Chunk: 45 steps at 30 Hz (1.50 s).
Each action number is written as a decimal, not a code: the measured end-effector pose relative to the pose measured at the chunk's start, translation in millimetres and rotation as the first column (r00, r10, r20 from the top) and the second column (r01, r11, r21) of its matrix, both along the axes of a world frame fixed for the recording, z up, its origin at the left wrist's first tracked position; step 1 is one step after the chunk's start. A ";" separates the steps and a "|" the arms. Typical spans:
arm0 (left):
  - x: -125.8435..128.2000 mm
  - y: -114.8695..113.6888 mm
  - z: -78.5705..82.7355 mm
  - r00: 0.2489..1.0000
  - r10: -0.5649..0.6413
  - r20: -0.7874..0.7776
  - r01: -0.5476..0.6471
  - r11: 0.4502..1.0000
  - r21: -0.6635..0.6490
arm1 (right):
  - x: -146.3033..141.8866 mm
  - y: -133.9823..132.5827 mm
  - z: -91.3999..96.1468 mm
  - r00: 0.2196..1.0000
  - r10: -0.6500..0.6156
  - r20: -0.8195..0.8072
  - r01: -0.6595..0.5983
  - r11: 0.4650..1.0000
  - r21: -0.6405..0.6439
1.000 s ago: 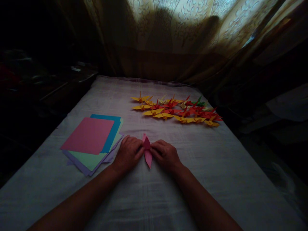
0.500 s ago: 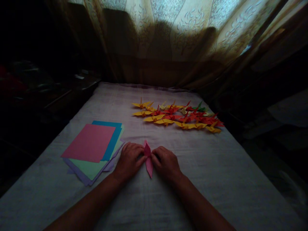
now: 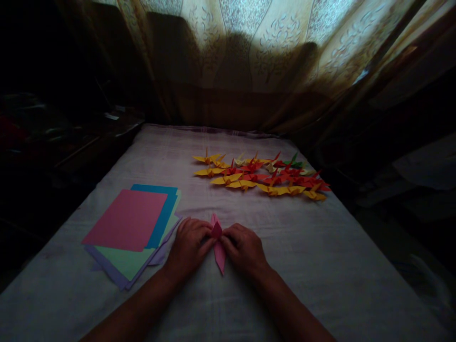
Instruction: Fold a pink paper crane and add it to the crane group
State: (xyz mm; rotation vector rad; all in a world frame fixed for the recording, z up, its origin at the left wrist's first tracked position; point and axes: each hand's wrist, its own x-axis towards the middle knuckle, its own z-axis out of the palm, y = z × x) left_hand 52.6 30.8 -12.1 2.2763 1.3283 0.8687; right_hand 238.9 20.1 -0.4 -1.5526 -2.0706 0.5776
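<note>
Between my hands is a pink folded paper [image 3: 220,259], long and pointed at both ends, with a darker pink flap raised in its middle. My left hand [image 3: 190,243] pinches its left side between thumb and fingers. From the right, my right hand [image 3: 245,245] pinches the same piece near its middle. Both hands rest low over the cloth, and the fingertips cover part of the folds. Left of my left hand lies a stack of square paper sheets, with a pink sheet [image 3: 128,219] uppermost and a blue sheet [image 3: 162,223] beneath it.
Several folded paper cranes [image 3: 245,184] in yellow, red, green and cream stand in rows at the back right. A pale checked cloth [image 3: 302,275] covers the surface. A patterned curtain [image 3: 274,52] hangs behind. Dark clutter lies off the left edge.
The view has tipped and shifted slightly. The dark pink flap at the middle of the folded paper looks shorter and more bent down; both hands still pinch the paper.
</note>
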 end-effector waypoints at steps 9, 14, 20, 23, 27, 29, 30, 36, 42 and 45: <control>1.2 -2.5 4.4 1.000 -0.006 -0.022 0.006 1.000 -0.011 | 1.1 -2.1 0.5 1.000 0.004 -0.012 -0.004 1.000 0.026; 3.8 -4.0 6.1 0.999 0.015 -0.040 -0.014 1.000 0.014 | -6.4 -0.1 4.3 0.995 -0.081 0.064 0.079 0.997 0.024; 5.1 -4.8 7.0 0.995 0.054 -0.078 -0.054 0.998 0.012 | -13.7 0.6 4.4 0.979 -0.166 0.115 0.165 0.986 0.016; 5.7 -5.4 7.0 0.995 0.058 -0.087 -0.057 0.998 0.007 | -14.5 -0.3 3.1 0.977 -0.182 0.112 0.179 0.983 0.037; 6.2 -5.4 6.8 0.995 0.060 -0.085 -0.059 0.998 0.004 | -14.4 -1.1 -0.2 0.975 -0.199 0.098 0.194 0.979 0.057; 6.3 -5.1 6.9 0.994 0.055 -0.092 -0.056 0.998 -0.002 | -14.1 -1.1 -1.7 0.972 -0.216 0.095 0.210 0.975 0.073; 6.2 -4.9 7.1 0.994 0.053 -0.096 -0.053 0.999 -0.003 | -14.0 -1.1 -2.3 0.971 -0.221 0.093 0.214 0.974 0.079; 6.0 -5.2 8.6 0.994 0.043 -0.096 -0.044 0.999 -0.013 | -13.7 -1.0 -3.3 0.973 -0.211 0.088 0.206 0.976 0.070; 3.9 -5.7 5.5 0.996 0.050 -0.067 -0.047 0.998 0.045 | -13.5 -1.2 -3.7 0.973 -0.207 0.100 0.200 0.977 0.076; 2.9 -5.0 2.1 0.994 0.068 -0.084 -0.061 0.995 0.084 | -12.6 -1.0 -4.5 0.974 -0.198 0.106 0.190 0.978 0.085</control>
